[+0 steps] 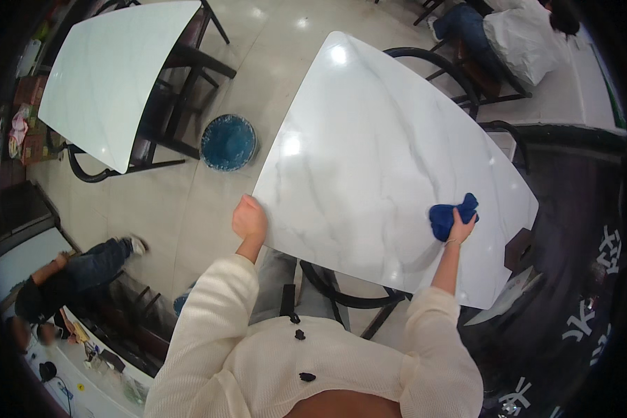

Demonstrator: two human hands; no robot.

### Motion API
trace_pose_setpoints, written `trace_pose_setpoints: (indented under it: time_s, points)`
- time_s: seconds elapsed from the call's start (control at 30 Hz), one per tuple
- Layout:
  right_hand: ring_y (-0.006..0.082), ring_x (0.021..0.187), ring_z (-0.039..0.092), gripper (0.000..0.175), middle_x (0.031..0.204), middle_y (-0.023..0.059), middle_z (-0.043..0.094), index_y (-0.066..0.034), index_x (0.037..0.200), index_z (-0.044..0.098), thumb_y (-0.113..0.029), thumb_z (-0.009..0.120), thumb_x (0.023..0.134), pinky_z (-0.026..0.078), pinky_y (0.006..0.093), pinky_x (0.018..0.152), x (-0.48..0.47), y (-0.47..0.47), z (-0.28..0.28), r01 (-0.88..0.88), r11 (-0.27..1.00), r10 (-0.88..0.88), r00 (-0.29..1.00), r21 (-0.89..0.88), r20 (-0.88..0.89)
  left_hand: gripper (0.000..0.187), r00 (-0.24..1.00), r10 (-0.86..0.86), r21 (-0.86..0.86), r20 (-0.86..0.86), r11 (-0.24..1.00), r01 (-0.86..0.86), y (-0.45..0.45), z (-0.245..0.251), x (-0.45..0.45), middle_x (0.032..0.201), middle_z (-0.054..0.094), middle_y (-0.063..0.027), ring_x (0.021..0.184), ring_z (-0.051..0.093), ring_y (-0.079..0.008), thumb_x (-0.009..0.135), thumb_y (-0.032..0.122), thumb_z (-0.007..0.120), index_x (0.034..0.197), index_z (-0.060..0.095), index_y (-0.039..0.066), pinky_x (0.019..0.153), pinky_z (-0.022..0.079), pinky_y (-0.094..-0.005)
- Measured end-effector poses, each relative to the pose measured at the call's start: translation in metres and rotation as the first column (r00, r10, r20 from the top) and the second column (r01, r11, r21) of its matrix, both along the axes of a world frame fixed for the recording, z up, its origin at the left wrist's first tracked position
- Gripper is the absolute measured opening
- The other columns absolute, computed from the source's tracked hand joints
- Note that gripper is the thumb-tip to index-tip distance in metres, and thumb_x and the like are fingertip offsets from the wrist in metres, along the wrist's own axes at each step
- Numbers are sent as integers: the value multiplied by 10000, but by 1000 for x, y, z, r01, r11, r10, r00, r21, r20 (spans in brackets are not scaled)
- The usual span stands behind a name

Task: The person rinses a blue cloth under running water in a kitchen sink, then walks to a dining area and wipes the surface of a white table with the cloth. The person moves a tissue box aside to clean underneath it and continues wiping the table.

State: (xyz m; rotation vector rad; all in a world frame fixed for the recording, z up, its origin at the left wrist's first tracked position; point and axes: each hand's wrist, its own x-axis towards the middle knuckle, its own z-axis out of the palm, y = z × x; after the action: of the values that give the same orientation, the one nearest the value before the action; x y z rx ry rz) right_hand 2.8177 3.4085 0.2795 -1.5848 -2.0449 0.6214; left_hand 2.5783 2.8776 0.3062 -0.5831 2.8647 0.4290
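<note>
Before me stands a table with a glossy white marble-patterned top (355, 146). My right hand (462, 227) presses a crumpled dark blue cloth (441, 219) onto its surface, towards the right side. At the left edge of the tabletop is my left hand (250, 217), with its fingers curled in at the rim. Whether those fingers grip the edge or only rest against it is hard to see. A dark brown box (518, 250) sits at the table's right end, by the wall.
A blue bucket (229, 142) stands on the tiled floor left of the table. Another white-topped table (109, 78) with dark chairs is farther left. Black curved chair backs (439, 60) ring my table. A person (73, 271) is at lower left; another person (465, 31) sits at upper right.
</note>
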Motion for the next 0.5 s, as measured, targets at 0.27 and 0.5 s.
trace_pose_setpoints:
  time_s: [0.27,0.5]
  points:
    - [353,1194,505,668,1282,232,530,-88,1228,612,-236,832,615,392,411,1028,-270,-67,7,-586,809,586,799,42,-139,423,998,21,-19,62,1000,-19,-3,-3,1,777,665,-166,736,636,-382,960,336,346,786,635,81,650,497,-499]
    - [357,1157,525,491,1274,209,550,-174,1102,677,-264,751,625,426,405,997,-422,-300,37,-927,367,930,367,77,-21,420,998,-22,107,54,994,16,-11,-3,1,822,673,-151,778,642,-350,972,346,319,962,653,92,673,496,-457]
